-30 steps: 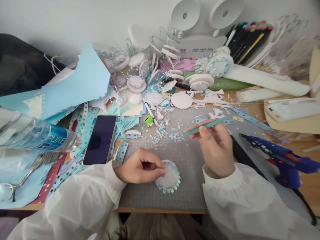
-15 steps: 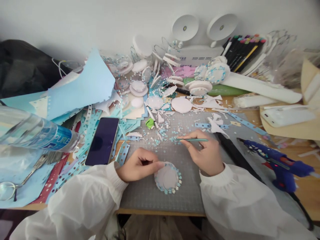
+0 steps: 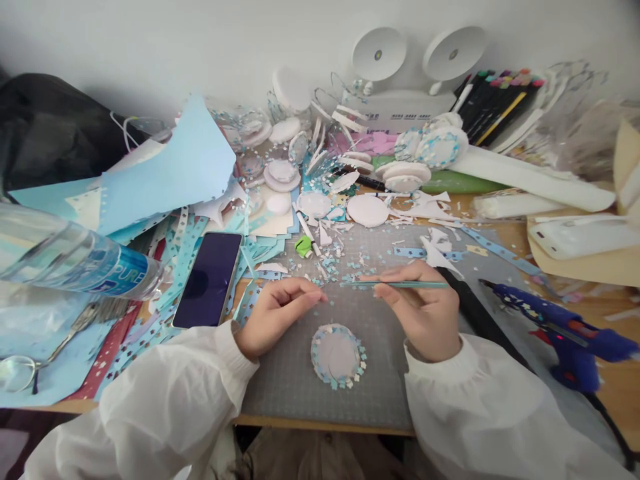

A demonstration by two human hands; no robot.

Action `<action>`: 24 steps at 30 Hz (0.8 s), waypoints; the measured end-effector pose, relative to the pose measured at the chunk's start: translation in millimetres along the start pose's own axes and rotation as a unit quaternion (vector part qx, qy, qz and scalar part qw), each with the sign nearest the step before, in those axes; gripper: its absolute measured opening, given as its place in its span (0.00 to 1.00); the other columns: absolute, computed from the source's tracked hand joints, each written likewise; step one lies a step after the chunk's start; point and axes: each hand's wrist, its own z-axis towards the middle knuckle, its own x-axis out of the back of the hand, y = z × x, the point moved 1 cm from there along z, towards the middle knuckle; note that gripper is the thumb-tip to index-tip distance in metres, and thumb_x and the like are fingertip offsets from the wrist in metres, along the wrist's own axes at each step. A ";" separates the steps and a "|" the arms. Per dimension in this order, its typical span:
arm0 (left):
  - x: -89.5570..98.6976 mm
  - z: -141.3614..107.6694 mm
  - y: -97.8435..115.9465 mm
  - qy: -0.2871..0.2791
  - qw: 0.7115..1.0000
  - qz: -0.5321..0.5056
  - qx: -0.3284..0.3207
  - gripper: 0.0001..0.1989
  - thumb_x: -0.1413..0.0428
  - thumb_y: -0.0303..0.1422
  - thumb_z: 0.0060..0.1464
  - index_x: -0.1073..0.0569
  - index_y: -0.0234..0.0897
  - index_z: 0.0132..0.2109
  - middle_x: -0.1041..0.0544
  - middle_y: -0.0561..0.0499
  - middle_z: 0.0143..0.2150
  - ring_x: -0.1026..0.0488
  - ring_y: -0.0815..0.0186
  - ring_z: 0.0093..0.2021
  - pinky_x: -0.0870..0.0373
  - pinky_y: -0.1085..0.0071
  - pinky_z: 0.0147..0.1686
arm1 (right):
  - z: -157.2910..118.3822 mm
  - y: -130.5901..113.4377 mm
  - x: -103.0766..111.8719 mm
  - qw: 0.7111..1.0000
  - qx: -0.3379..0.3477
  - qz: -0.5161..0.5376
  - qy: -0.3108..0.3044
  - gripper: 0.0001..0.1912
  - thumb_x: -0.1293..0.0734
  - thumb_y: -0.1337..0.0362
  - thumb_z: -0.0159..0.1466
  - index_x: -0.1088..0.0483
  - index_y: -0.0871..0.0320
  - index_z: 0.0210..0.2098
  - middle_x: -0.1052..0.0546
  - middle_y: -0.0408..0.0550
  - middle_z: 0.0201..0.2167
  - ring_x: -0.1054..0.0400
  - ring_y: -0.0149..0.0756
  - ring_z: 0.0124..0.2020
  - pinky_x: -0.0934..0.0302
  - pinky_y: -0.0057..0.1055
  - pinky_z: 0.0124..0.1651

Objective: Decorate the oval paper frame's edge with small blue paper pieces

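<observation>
My right hand [image 3: 425,307] grips slim teal tweezers [image 3: 420,285] between thumb and fingers, their tips pointing left over the small paper bits. Left of them, my left hand [image 3: 280,312] is closed, thumb and fingertips together; whatever may be pinched there is too small to make out. A round white disc [image 3: 336,357] lies flat on the grey cutting mat [image 3: 280,393], just below the left fingertips and apart from both hands. Small blue and cream flower-shaped pieces ring its rim. More tiny paper flowers [image 3: 327,267] are scattered on the mat above.
A phone [image 3: 207,280] and a tilted water bottle [image 3: 85,257] are at the left, among blue paper sheets [image 3: 167,167]. A blue glue gun [image 3: 565,327] lies at the right. White discs [image 3: 367,210], markers [image 3: 495,107] and a two-headed lamp [image 3: 380,53] stand behind.
My left hand has let go of the disc's rim and moved up toward the tweezers' tips. The right hand with the tweezers has shifted slightly right; the view has shifted a little.
</observation>
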 end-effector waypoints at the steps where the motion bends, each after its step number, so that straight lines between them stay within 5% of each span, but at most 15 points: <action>1: -1.0 0.0 1.1 0.004 1.000 0.015 -0.001 0.11 0.41 0.37 0.54 0.22 0.32 0.35 0.30 0.54 0.25 0.44 0.74 0.22 0.50 0.75 0.23 | -1.2 -1.6 -1.7 1.000 0.000 0.028 0.002 0.07 0.30 0.72 0.60 0.29 0.54 0.32 0.24 0.43 0.28 0.23 0.41 0.35 0.29 0.33 0.36; 14: -3.4 -1.5 0.0 -0.015 0.998 0.069 -0.004 0.13 0.40 0.39 0.53 0.24 0.31 0.37 0.44 0.59 0.18 0.49 0.75 0.20 0.52 0.77 0.20 | -10.4 -10.2 -12.1 0.996 0.021 0.072 -0.056 0.09 0.31 0.74 0.60 0.30 0.53 0.35 0.24 0.41 0.31 0.23 0.38 0.36 0.27 0.32 0.40; 20: -3.8 -1.8 1.7 -0.012 0.994 0.108 -0.014 0.13 0.41 0.39 0.54 0.23 0.31 0.36 0.42 0.58 0.18 0.49 0.75 0.20 0.52 0.76 0.20 | -8.9 -5.4 -9.6 0.994 -0.032 0.100 0.022 0.06 0.29 0.70 0.60 0.28 0.54 0.35 0.27 0.42 0.29 0.23 0.39 0.34 0.27 0.33 0.38; 24: -3.7 -2.1 1.9 -0.012 0.992 0.125 -0.023 0.13 0.42 0.39 0.55 0.22 0.31 0.38 0.40 0.57 0.19 0.48 0.74 0.20 0.51 0.76 0.20 | -7.0 -6.1 -9.8 0.994 -0.052 0.099 0.018 0.05 0.29 0.69 0.60 0.28 0.55 0.34 0.25 0.43 0.28 0.23 0.38 0.33 0.28 0.30 0.34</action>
